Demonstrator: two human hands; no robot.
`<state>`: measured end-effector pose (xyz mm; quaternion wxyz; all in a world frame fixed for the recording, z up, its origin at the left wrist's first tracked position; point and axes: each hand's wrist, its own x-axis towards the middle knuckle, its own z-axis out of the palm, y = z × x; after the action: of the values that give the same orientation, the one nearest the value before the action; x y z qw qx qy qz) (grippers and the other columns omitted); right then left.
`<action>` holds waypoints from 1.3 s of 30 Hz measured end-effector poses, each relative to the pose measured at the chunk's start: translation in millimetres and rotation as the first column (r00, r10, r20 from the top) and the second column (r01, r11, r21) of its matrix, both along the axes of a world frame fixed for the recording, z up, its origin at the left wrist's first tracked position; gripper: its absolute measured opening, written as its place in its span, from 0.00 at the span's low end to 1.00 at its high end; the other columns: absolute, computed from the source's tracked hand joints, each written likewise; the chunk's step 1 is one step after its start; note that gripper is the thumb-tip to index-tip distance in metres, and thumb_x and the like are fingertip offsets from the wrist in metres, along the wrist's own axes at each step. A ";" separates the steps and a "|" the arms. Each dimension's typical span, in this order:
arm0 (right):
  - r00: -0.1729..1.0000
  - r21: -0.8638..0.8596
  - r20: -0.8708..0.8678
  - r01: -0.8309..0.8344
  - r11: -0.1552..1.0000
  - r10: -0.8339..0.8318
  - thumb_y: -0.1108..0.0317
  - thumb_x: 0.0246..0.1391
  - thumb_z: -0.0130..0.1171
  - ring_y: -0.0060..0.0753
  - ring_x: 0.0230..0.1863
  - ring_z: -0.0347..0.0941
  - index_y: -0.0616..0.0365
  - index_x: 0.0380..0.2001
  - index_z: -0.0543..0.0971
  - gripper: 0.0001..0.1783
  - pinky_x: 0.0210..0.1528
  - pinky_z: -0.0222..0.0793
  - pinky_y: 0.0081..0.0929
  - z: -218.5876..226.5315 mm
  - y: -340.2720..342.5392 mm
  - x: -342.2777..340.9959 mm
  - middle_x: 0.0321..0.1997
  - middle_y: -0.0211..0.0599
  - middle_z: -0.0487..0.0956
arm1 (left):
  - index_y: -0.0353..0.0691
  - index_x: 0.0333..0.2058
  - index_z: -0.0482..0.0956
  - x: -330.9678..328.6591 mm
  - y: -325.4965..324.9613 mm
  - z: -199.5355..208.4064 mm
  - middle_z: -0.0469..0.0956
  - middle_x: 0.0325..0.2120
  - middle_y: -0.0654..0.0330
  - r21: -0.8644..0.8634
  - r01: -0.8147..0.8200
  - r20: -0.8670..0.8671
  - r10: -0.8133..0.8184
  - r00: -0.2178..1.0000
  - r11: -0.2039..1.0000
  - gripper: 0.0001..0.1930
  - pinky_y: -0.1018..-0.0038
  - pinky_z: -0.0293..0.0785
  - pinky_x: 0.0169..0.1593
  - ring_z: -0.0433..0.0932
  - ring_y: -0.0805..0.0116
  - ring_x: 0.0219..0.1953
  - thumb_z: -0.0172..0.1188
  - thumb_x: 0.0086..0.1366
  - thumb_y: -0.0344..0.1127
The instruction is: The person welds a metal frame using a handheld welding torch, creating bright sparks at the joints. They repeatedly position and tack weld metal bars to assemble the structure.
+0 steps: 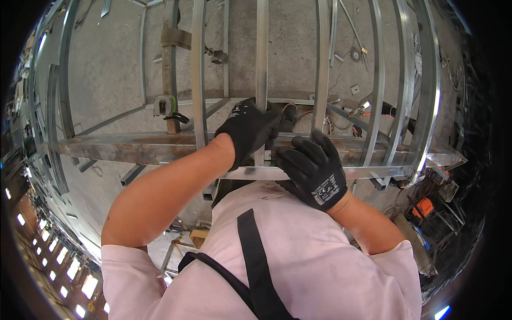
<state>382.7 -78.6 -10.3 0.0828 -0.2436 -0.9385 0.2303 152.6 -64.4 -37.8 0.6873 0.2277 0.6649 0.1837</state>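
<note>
Black work gloves cover both my hands. My left hand (248, 128) is closed round a silver square metal bar (262, 53), low down near its joint with the front rail. Lying across the front metal rail (368, 172) just right of that bar, my right hand (313, 173) has its fingers bent over the far side and its thumb on the near side. The bar belongs to a frame of several parallel bars. Behind the rail runs a thicker, rust-stained beam (128, 148). The joint between my hands is partly covered by the gloves.
A green and grey tape measure (165, 106) sits on the frame at left. A strap (176, 37) wraps a brown post. Cables and an orange tool (423, 208) lie at right. Offcuts and a round disc (355, 53) are on the concrete floor (293, 53).
</note>
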 end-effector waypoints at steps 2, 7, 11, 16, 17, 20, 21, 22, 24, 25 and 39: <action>1.000 -0.002 0.007 0.000 1.000 0.000 0.52 0.39 0.77 0.42 0.64 0.73 0.45 0.52 0.84 0.33 0.75 0.60 0.60 0.5 -0.1 -0.6 0.62 0.27 0.80 | 0.35 0.32 0.83 -0.1 -1.5 4.5 0.78 0.21 0.62 0.005 -0.051 0.091 0.050 0.995 0.999 0.18 0.70 0.75 0.33 0.78 0.71 0.24 0.63 0.74 0.46; 1.000 -0.017 0.015 0.003 1.000 -0.002 0.53 0.40 0.75 0.39 0.64 0.71 0.48 0.55 0.86 0.34 0.75 0.63 0.61 4.3 0.8 -3.3 0.58 0.27 0.78 | 0.34 0.36 0.83 7.0 -1.7 6.9 0.78 0.21 0.62 0.011 -0.084 0.044 0.084 0.996 0.996 0.17 0.69 0.76 0.33 0.77 0.72 0.24 0.64 0.74 0.46; 1.000 -0.031 0.015 -0.009 0.999 0.010 0.54 0.40 0.75 0.39 0.64 0.71 0.49 0.55 0.86 0.35 0.75 0.63 0.60 6.0 2.6 -4.4 0.57 0.27 0.78 | 0.35 0.41 0.83 2.1 -7.2 -7.0 0.78 0.21 0.61 0.110 0.026 0.021 -0.028 0.999 0.994 0.18 0.68 0.76 0.34 0.77 0.71 0.24 0.61 0.75 0.47; 1.000 -0.034 0.011 -0.013 0.999 0.013 0.55 0.40 0.75 0.38 0.64 0.71 0.50 0.55 0.85 0.34 0.74 0.63 0.60 6.0 2.4 -4.5 0.58 0.27 0.78 | 0.42 0.46 0.84 0.1 -16.4 -17.6 0.77 0.21 0.59 0.468 0.450 -0.411 -0.263 0.873 0.761 0.18 0.67 0.77 0.38 0.78 0.67 0.25 0.55 0.78 0.50; 1.000 -0.030 0.010 -0.012 0.999 0.012 0.55 0.40 0.75 0.38 0.64 0.71 0.49 0.55 0.85 0.34 0.74 0.63 0.60 5.7 2.2 -4.6 0.58 0.28 0.78 | 0.43 0.47 0.84 1.6 -17.2 -16.6 0.77 0.22 0.59 0.417 0.456 -0.444 -0.261 0.857 0.786 0.18 0.67 0.77 0.38 0.79 0.67 0.26 0.54 0.78 0.51; 1.000 -0.028 0.011 -0.015 0.999 0.016 0.55 0.41 0.75 0.38 0.64 0.71 0.49 0.55 0.85 0.33 0.73 0.64 0.60 4.9 1.8 -4.3 0.58 0.28 0.78 | 0.42 0.46 0.84 -1.5 -12.8 -11.6 0.78 0.22 0.58 0.253 0.338 -0.237 -0.281 0.930 0.906 0.19 0.67 0.77 0.39 0.79 0.66 0.26 0.53 0.78 0.51; 1.000 -0.029 0.011 -0.019 0.999 0.019 0.55 0.42 0.75 0.38 0.64 0.72 0.49 0.55 0.85 0.33 0.73 0.64 0.60 4.7 1.6 -4.2 0.58 0.28 0.79 | 0.41 0.45 0.84 -3.1 -10.8 -9.7 0.78 0.22 0.58 0.237 0.257 -0.103 -0.239 0.966 0.937 0.19 0.67 0.77 0.39 0.79 0.66 0.26 0.53 0.78 0.51; 1.000 -0.028 0.015 -0.019 0.999 0.019 0.55 0.42 0.75 0.38 0.64 0.72 0.49 0.55 0.85 0.33 0.73 0.64 0.60 4.4 1.5 -4.0 0.59 0.28 0.79 | 0.41 0.45 0.84 -3.9 -9.3 -7.7 0.78 0.23 0.58 0.220 0.290 -0.114 -0.271 0.956 0.931 0.19 0.67 0.77 0.39 0.79 0.66 0.26 0.53 0.78 0.51; 0.999 -0.035 0.032 -0.021 0.999 0.022 0.55 0.43 0.75 0.38 0.64 0.72 0.49 0.55 0.84 0.32 0.73 0.64 0.60 4.2 1.2 -3.5 0.59 0.28 0.79 | 0.40 0.46 0.84 -3.5 -7.8 -4.8 0.78 0.23 0.58 0.293 0.300 -0.118 -0.277 0.954 0.908 0.19 0.67 0.77 0.39 0.80 0.66 0.26 0.53 0.79 0.50; 1.000 -0.030 0.021 -0.020 0.999 0.021 0.54 0.43 0.75 0.39 0.64 0.73 0.49 0.54 0.85 0.32 0.73 0.64 0.60 4.0 1.3 -3.2 0.60 0.29 0.79 | 0.39 0.47 0.84 -2.5 -7.9 -4.0 0.78 0.23 0.58 0.290 0.310 -0.178 -0.267 0.947 0.906 0.19 0.67 0.78 0.39 0.80 0.66 0.27 0.52 0.79 0.49; 0.998 -0.031 0.056 -0.031 0.999 0.033 0.54 0.46 0.74 0.38 0.66 0.72 0.47 0.56 0.84 0.31 0.74 0.63 0.60 4.1 0.3 -3.2 0.62 0.29 0.78 | 0.39 0.51 0.82 -2.6 -16.5 -22.6 0.79 0.23 0.57 0.448 0.461 -0.351 -0.323 0.879 0.766 0.16 0.69 0.79 0.37 0.81 0.67 0.27 0.50 0.80 0.43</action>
<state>379.5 -78.2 -6.2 0.0491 -0.2359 -0.9407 0.2387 150.0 -81.0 -60.3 0.5326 0.5605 0.6092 0.1764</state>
